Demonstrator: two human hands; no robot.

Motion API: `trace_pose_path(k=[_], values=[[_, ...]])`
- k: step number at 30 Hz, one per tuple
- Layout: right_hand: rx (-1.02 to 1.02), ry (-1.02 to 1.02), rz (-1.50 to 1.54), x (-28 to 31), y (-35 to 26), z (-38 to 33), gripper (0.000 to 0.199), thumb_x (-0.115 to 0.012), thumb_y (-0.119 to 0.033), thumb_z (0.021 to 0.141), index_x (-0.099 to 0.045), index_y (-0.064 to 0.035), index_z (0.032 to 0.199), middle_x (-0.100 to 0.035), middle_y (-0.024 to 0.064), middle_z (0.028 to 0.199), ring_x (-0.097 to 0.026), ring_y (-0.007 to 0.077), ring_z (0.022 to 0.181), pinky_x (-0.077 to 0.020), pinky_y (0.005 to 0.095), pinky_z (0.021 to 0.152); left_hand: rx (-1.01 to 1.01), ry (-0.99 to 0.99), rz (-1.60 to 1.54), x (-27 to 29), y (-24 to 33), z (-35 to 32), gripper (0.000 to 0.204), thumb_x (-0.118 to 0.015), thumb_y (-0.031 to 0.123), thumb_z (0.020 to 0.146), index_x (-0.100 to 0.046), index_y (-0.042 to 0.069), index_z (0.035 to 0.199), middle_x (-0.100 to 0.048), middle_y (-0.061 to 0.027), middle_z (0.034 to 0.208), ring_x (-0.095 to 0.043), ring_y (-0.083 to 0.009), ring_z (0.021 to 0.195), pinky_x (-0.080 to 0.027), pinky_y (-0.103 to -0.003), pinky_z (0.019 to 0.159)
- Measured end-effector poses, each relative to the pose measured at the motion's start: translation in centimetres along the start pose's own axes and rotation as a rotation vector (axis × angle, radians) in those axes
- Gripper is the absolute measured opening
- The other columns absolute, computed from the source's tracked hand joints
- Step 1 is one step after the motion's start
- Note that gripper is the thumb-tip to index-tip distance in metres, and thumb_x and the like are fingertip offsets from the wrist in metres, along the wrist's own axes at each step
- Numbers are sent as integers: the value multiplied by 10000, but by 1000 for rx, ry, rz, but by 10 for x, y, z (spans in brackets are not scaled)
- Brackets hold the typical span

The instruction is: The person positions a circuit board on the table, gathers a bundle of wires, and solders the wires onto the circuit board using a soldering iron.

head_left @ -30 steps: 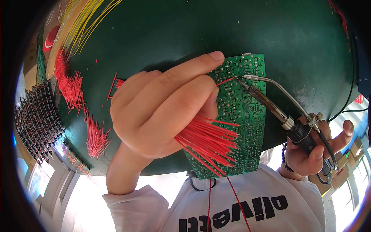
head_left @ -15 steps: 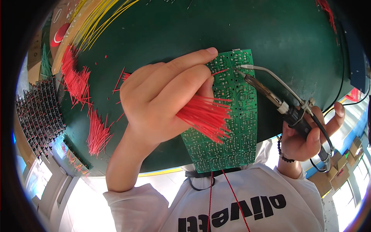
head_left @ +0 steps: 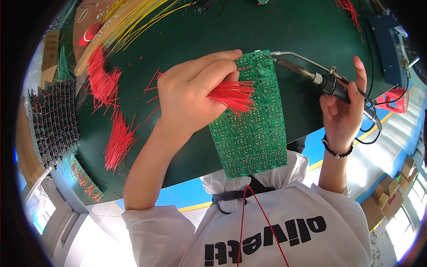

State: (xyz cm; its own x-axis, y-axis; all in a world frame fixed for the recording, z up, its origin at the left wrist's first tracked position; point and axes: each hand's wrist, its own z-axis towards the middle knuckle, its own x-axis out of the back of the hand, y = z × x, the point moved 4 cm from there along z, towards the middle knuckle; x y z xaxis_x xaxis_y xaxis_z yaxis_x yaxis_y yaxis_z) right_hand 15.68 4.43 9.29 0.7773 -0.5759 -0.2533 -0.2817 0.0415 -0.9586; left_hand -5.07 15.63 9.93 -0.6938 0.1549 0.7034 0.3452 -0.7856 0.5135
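My left hand is closed around a bundle of thin red wires, which fan out to the right over a green circuit board. Between its fingertips a single red wire points onto the upper part of the board. The board is a long panel of repeated small circuits dotted with solder joints, lying partly over the bench's near edge. In my right hand is a soldering iron with a curved metal feed tube clamped alongside. Its tip is at the board's upper right corner; whether it touches is unclear.
Loose red wires lie in heaps on the green bench to the left. Yellow wires rest along a wooden strip at the far left. A rack of dark parts stands leftmost. A blue box with cables sits at right.
The soldering iron's tip has shifted from the board's upper middle toward its upper right corner. My right fingers have spread and lifted. The whole view has shifted, showing more floor at right.
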Motion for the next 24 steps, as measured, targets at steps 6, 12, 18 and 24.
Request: trace_pose_path(k=[6, 12, 18, 24], values=[[-6, -130, 109, 4, -1, 8, 533, -414, -252, 927, -247, -59, 1395, -518, 37, 674, -293, 58, 445, -261, 172, 370, -14, 20, -2, 0, 1, 1, 123, -688, -21, 680, -619, 47, 756, -694, -76, 881, -669, -183, 728, -534, -246, 625], [23, -69, 18, 11, 1, 9, 527, -476, -174, 869, -293, -66, 1352, -540, 60, 610, -340, 43, 397, -285, 174, 335, -1, 16, -5, 0, 0, -1, 114, -682, -14, 680, -621, 50, 751, -694, -76, 882, -670, -184, 733, -531, -251, 633], [113, -24, -82, 9, -1, 11, 523, -443, -172, 875, -289, -54, 1361, -527, 13, 654, -275, 20, 366, -232, 148, 319, 3, 23, -12, 0, -1, -1, 116, -681, -16, 676, -620, 49, 749, -694, -74, 880, -668, -185, 729, -529, -251, 631], [129, -23, -175, -2, -3, 2, 562, -477, -53, 802, -278, -26, 1328, -476, 21, 545, -417, 71, 353, -340, 196, 311, 5, 13, -10, 0, -1, 0, 123, -685, -15, 674, -620, 50, 756, -694, -72, 880, -667, -184, 721, -530, -251, 629]])
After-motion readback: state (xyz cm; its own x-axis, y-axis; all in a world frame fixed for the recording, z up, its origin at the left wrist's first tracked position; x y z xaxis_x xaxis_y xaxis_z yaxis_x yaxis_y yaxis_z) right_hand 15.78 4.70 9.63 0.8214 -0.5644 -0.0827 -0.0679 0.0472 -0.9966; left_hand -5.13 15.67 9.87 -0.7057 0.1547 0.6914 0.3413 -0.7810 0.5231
